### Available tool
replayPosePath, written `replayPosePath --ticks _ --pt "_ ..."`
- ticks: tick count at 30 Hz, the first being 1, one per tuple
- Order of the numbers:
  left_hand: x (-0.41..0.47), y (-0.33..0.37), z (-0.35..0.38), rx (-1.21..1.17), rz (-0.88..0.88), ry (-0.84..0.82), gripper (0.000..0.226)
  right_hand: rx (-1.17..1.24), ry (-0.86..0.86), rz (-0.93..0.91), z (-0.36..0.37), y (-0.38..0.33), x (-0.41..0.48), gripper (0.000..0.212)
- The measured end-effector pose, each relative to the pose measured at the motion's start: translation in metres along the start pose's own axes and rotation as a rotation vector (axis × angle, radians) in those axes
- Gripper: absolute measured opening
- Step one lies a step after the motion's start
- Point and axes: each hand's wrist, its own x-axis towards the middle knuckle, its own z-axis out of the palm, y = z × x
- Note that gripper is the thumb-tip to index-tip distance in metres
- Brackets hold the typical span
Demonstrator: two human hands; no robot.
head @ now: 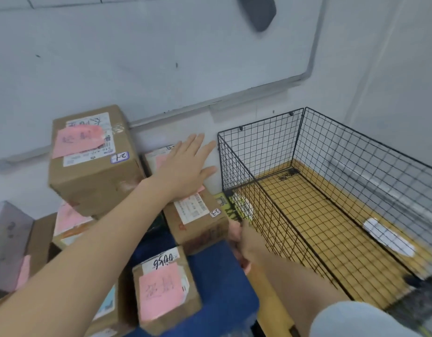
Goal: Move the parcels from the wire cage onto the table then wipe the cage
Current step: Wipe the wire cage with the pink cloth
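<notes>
While the left hand stretches flat, fingers straight and spread, over a small parcel by the wall, the right hand sits between a labelled parcel and the wire cage. Blur hides whether its fingers hold anything. Both parcels lie on the table, left of the cage.

Wire cage sits right, back against the wall. Parcels stacked left, nearest just beside it. Whiteboard behind, above parcels.
</notes>
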Motion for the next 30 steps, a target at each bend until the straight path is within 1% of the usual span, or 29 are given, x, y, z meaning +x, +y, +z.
replayPosePath --ticks 1,3,4,6,7,8,10,11,14,19,21,24,26,30 --pt "-0.005 0.004 -0.004 -0.009 -0.007 -0.012 0.062 0.013 0.037 -0.010 -0.001 0.001 -0.004 0.041" --pt "-0.016 0.012 -0.010 -0.004 -0.020 -0.021 0.062 -0.061 0.110 -0.046 -0.006 0.005 -0.021 0.043" --pt "-0.022 0.015 -0.013 0.002 -0.025 -0.019 0.062 -0.097 0.168 -0.094 -0.007 0.007 -0.030 0.042" --pt "-0.031 0.022 -0.019 0.001 -0.025 -0.005 0.061 -0.090 0.257 -0.183 -0.013 0.006 -0.048 0.035" --pt "-0.035 0.026 -0.021 0.000 -0.019 0.006 0.061 -0.032 0.286 -0.185 -0.017 0.003 -0.059 0.032" --pt "-0.039 0.029 -0.024 0.003 -0.013 0.018 0.060 0.070 0.317 -0.167 -0.022 0.002 -0.069 0.033" --pt "-0.044 0.034 -0.031 0.015 -0.012 0.044 0.059 0.091 0.392 -0.227 -0.035 -0.007 -0.094 0.041" --pt "-0.046 0.036 -0.035 0.018 -0.020 0.052 0.059 0.083 0.386 -0.285 -0.040 -0.012 -0.108 0.041" --pt "-0.045 0.043 -0.047 -0.003 -0.057 0.057 0.060 0.171 0.352 -0.434 -0.058 -0.025 -0.147 0.040" --pt "-0.046 0.052 -0.063 -0.018 -0.111 0.060 0.060 0.278 0.395 -0.549 -0.098 -0.033 -0.179 0.046" --pt "-0.047 0.055 -0.067 -0.033 -0.145 0.081 0.057 0.271 0.437 -0.602 -0.113 -0.035 -0.186 0.047" --pt "-0.046 0.058 -0.071 0.058 -0.285 0.155 0.052 0.260 0.489 -0.665 -0.140 -0.037 -0.184 0.051" --pt "-0.042 0.058 -0.070 0.094 -0.343 0.148 0.051 0.233 0.532 -0.691 -0.164 -0.034 -0.178 0.051" --pt "-0.019 0.062 -0.057 0.053 -0.388 0.096 0.054 0.133 0.608 -0.710 -0.219 -0.024 -0.158 0.056"
